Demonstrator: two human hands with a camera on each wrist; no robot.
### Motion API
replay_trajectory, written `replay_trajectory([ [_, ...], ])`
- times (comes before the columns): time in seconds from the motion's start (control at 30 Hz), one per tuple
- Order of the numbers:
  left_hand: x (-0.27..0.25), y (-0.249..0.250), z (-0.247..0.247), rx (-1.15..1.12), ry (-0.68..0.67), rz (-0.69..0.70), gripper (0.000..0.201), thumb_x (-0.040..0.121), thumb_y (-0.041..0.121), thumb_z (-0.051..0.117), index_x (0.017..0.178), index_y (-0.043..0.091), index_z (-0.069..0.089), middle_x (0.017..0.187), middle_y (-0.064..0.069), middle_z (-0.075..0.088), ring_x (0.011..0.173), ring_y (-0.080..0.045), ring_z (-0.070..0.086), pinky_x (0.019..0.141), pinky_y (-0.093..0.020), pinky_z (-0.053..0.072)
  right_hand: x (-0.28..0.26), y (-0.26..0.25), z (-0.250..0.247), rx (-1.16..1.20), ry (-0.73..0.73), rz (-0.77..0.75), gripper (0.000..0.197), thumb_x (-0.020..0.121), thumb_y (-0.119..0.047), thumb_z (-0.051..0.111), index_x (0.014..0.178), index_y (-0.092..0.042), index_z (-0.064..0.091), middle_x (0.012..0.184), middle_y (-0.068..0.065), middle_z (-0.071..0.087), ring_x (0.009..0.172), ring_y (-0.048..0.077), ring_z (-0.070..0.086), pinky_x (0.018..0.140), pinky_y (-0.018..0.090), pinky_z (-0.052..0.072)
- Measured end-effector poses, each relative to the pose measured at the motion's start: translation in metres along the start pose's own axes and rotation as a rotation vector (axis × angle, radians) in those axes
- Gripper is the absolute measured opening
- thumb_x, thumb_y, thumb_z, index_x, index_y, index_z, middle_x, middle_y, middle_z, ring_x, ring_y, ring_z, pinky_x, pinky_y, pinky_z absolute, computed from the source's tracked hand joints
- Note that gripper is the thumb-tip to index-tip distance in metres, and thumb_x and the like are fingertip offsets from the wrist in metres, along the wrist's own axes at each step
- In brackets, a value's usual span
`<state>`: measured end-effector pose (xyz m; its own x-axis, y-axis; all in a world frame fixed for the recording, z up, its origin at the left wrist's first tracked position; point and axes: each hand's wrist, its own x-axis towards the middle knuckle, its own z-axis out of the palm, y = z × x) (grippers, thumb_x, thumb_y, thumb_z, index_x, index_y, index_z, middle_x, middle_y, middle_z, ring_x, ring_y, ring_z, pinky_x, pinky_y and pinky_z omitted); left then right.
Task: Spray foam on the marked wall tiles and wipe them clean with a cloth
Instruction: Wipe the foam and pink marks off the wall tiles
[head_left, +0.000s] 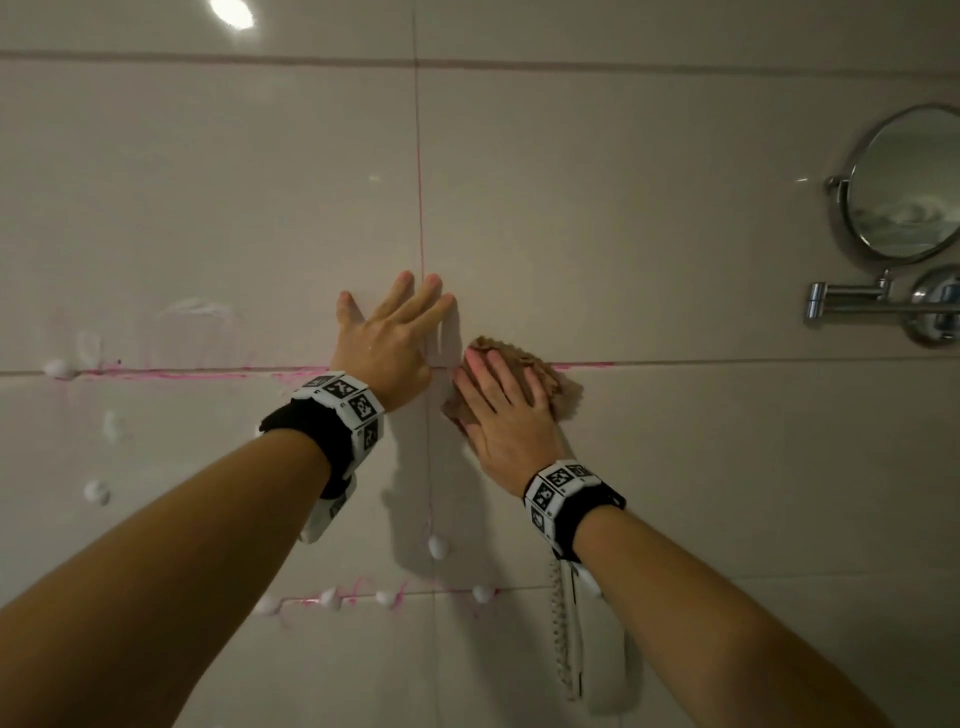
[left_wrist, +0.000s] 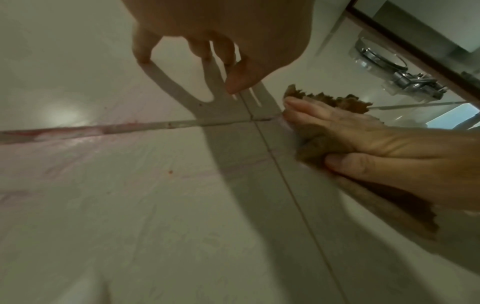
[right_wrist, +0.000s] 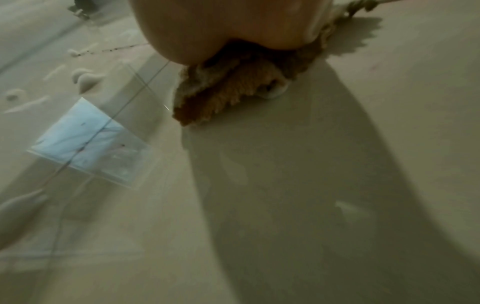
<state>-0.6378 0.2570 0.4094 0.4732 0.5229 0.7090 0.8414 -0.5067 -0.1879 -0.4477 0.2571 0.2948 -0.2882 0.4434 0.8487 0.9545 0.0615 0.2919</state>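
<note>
Foam is on; wiping looks roughly midway. Right hand (head_left: 506, 410) presses the brown cloth (head_left: 553, 376) flat-fingered against the wall tiles (head_left: 675, 208), at a 4-tile junction. Left hand (head_left: 387, 343) splayed, empty, fingertips braced on the wall just beside. Left to do: pink marks (head_left: 171, 372) along the grout, foam blobs (head_left: 96, 491) lower down.

Dim, overhead glare, hard shadows, motion blur

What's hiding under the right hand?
A brown cloth, pressed flat against the wall tiles by the right hand. The patch of wall beneath the cloth is covered, so it cannot be seen.
</note>
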Motion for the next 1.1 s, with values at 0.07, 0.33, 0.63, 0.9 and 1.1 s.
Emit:
replay_trajectory([
  [0.07,0.0,0.002,0.003,-0.015,0.01,-0.024,0.078,0.086,0.016,0.053,0.156,0.031,0.022,0.166,0.009,0.01,0.153,-0.016,0.005,0.11,-0.073,0.015,-0.011,0.017,-0.005,-0.012,-0.015,-0.001,0.061,0.101,-0.041,0.038,0.158,-0.021,0.031,0.165,0.002,0.028,0.151,0.022,0.025,0.119,0.05,0.02],
  [0.33,0.0,0.009,0.016,-0.038,0.054,-0.048,0.078,0.082,0.016,0.054,0.155,0.03,0.028,0.165,0.008,0.016,0.153,-0.017,0.01,0.104,-0.08,0.015,-0.06,0.08,-0.02,-0.052,0.0,0.333,0.063,0.102,-0.039,0.029,0.156,-0.007,0.029,0.163,0.018,0.029,0.148,0.036,0.033,0.114,0.056,0.034],
  [0.63,-0.001,0.008,0.02,-0.023,0.054,-0.02,0.081,0.08,0.017,0.056,0.155,0.027,0.027,0.165,0.004,0.016,0.153,-0.021,0.011,0.101,-0.083,0.014,-0.06,0.094,-0.033,0.076,0.118,0.455,0.053,0.102,-0.032,0.034,0.142,-0.003,0.051,0.144,0.023,0.048,0.13,0.043,0.05,0.099,0.055,0.049],
  [0.9,-0.002,0.004,0.019,-0.008,0.048,0.007,0.081,0.077,0.018,0.055,0.154,0.027,0.031,0.164,0.003,0.021,0.152,-0.02,0.017,0.099,-0.083,0.016,-0.049,0.085,-0.031,0.134,0.229,0.385,0.041,0.102,-0.024,0.041,0.127,0.001,0.062,0.132,0.019,0.061,0.122,0.038,0.059,0.097,0.051,0.05],
  [1.1,-0.005,-0.006,0.006,-0.053,0.003,0.045,0.084,0.081,0.015,0.053,0.157,0.025,0.02,0.166,0.007,0.011,0.153,-0.014,0.01,0.105,-0.079,0.01,-0.024,0.03,-0.019,0.24,0.282,0.239,0.038,0.1,-0.021,0.046,0.127,-0.002,0.064,0.134,0.014,0.062,0.124,0.033,0.059,0.102,0.042,0.044],
])
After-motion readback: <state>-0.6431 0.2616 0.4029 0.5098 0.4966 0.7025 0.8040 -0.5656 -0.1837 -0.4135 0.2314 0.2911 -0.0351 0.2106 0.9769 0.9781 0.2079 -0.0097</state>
